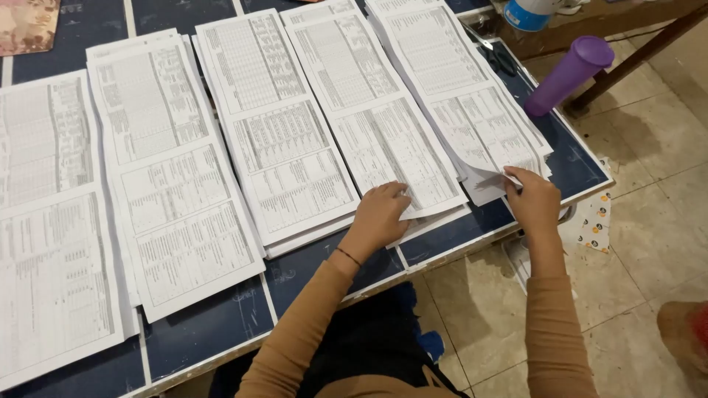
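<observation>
Pinching the lifted near corner of the rightmost paper stack (461,96) with the right hand (532,199); left hand (381,214) pressed flat, fingers spread, on the neighbouring stack (376,118). Long axes running from near edge to far edge of the dark tiled table (214,324), sheets densely printed in grey tables. Beyond the right edge, a purple tumbler (571,74) leaning; farther, a blue-and-white container (527,13).
</observation>
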